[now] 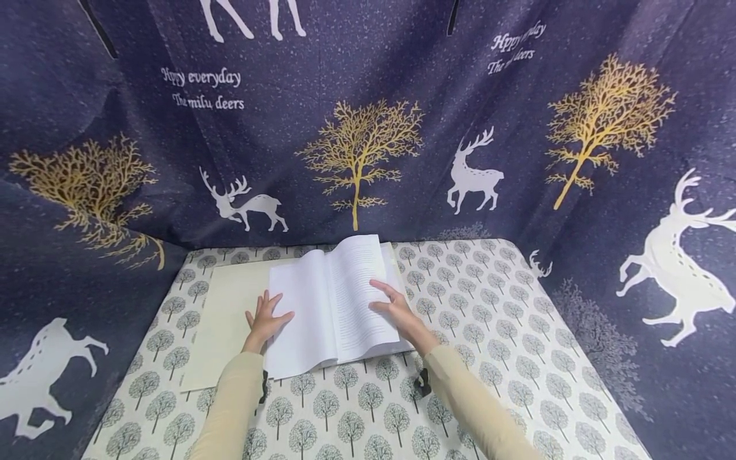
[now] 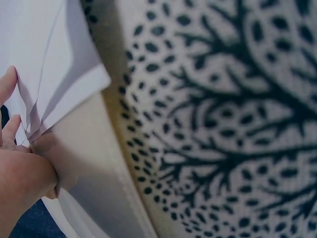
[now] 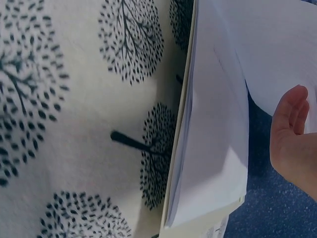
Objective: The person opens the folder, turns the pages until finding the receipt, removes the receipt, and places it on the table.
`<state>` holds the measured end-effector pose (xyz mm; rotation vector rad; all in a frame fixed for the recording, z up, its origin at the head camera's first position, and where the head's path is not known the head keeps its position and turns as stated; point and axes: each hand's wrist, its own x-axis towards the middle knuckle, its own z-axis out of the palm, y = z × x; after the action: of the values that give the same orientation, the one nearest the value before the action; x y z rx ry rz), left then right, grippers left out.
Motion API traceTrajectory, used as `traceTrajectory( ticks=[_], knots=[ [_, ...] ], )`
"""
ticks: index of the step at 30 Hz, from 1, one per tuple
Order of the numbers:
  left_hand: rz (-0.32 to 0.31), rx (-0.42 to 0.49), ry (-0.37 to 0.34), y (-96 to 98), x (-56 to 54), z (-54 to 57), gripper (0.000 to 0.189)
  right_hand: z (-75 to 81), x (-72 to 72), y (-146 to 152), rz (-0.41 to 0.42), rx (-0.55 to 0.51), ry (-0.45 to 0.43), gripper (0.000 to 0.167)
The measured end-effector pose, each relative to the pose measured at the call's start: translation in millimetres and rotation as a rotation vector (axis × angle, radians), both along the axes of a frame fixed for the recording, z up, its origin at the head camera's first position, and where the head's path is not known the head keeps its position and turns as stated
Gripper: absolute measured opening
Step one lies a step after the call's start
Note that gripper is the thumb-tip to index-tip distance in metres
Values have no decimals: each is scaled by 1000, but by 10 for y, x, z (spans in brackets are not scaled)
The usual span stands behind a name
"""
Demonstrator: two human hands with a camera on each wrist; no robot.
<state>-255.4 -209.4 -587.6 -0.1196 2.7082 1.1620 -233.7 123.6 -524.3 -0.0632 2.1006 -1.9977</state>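
Book is open between spread left hand and loosely spread right hand; page by the right one isn't flat yet.

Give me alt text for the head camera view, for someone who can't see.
An open book lies on a tree-patterned tablecloth. A person's left hand is spread at the outer edge of the left page, and the right hand is at the curving right page. Behind hangs a dark blue cloth with white deer and golden trees.
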Motion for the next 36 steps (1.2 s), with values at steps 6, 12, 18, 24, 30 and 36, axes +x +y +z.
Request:
traceTrajectory(
  ticks=[6, 12, 18, 24, 30, 36],
  knots=[
    [11, 7, 0, 19, 16, 34, 75, -21, 65, -27, 12, 13, 22, 64],
    [18, 43, 26, 6, 17, -3, 77, -26, 99, -70, 2, 15, 25, 63],
    [17, 109, 120, 9, 70, -29, 85, 41, 140, -139, 14, -33, 20, 64],
    [31, 21, 54, 67, 57, 72, 75, 37, 185, -228, 4, -23, 50, 63],
    [20, -29, 29, 79, 49, 100, 73, -5, 244, -313, 22, 25, 85, 64],
    [21, -34, 43, 90, 68, 98, 72, 23, 277, -376, 39, 22, 90, 63]
  ],
)
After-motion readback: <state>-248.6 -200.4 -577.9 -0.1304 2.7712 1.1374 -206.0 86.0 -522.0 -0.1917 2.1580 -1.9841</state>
